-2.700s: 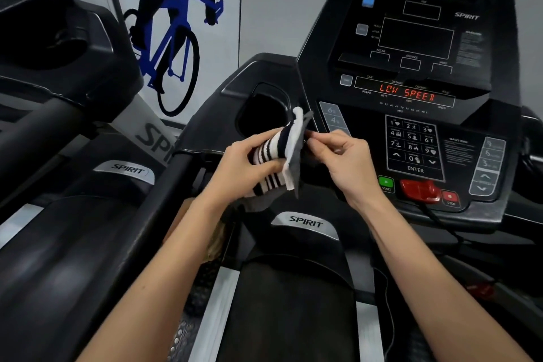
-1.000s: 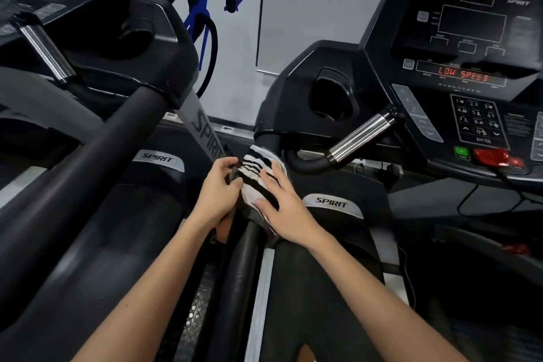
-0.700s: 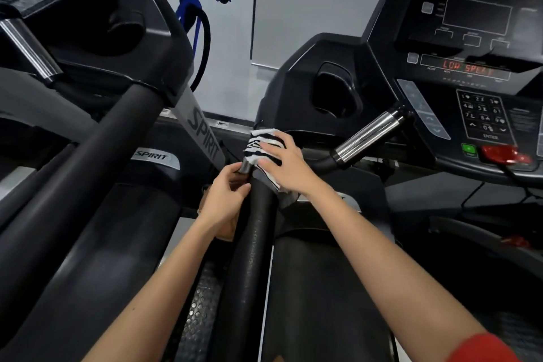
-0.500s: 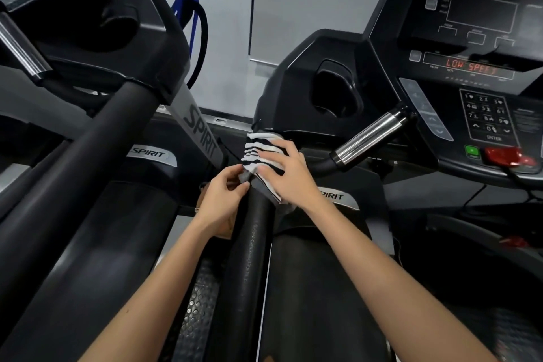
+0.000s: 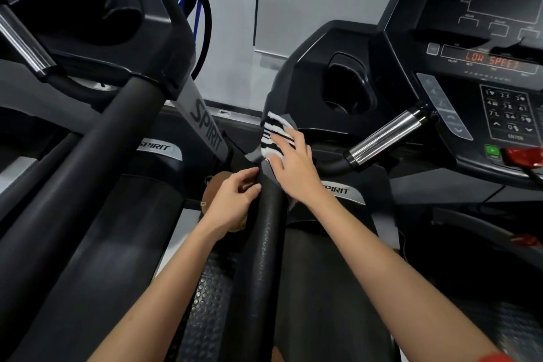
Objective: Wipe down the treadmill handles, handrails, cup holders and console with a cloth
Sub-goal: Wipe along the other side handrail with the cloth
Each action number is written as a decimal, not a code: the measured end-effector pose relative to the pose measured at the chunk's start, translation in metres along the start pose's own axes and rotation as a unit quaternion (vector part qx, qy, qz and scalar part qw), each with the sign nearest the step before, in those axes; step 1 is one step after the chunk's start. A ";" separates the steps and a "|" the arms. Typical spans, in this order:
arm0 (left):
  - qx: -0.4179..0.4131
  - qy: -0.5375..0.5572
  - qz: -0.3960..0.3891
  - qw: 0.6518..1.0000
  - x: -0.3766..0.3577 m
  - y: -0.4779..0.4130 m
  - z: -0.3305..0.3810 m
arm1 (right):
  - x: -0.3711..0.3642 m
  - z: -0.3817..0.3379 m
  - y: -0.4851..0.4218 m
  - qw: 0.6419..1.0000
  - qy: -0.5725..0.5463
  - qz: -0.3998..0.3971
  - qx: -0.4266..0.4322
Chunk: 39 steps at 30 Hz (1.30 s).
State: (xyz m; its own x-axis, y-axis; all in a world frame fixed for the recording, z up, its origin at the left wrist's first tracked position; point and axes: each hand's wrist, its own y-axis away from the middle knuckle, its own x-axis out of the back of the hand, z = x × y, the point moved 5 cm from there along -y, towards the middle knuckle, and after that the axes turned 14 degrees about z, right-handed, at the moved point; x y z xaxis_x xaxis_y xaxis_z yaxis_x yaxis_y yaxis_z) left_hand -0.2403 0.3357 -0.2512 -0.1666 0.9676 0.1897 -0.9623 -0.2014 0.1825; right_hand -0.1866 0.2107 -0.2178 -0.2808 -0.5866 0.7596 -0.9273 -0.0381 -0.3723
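Black-and-white striped cloth [image 5: 274,135] draped over upper end of handrail [image 5: 266,244], just below cup holder [image 5: 346,88]. Our right hand [image 5: 293,167] lies flat on it, fingers straight, pressing, not clutching. Our left hand [image 5: 235,200] at rail's left side, thumb and forefinger pinching cloth's grey lower edge. To wipe well, we judge: wrap cloth round rail, even pressure, one long pull down toward near end, underside too. Cloth sits under right palm and fingers, just ahead of left pinch; stripes show beyond right fingertips.
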 end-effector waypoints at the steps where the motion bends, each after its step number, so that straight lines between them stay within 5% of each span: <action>1: -0.002 0.000 -0.002 1.000 0.002 0.000 -0.001 | 0.001 0.000 0.004 1.000 -0.014 0.013 -0.008; 8: -0.053 -0.019 -0.022 0.998 0.002 0.002 0.009 | 0.017 -0.008 0.081 0.985 -0.132 0.101 -0.042; 16: -0.055 -0.031 -0.033 0.997 -0.004 -0.003 0.009 | 0.003 0.002 0.029 0.975 -0.166 0.063 -0.131; 31: -0.047 -0.024 -0.051 0.997 -0.004 -0.008 0.003 | -0.019 0.023 0.087 0.838 -0.391 0.073 -0.374; 39: -0.078 -0.047 -0.042 0.995 -0.003 -0.011 0.003 | 0.011 0.000 0.089 0.933 -0.281 0.089 -0.204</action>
State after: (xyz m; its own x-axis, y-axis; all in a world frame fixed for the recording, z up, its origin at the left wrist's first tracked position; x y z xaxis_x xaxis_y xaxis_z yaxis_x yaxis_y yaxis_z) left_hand -0.2283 0.3340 -0.2506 -0.0713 0.9598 0.2715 -0.9949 -0.0880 0.0499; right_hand -0.2727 0.2011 -0.2423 -0.3717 -0.8907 0.2617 -0.9276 0.3448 -0.1440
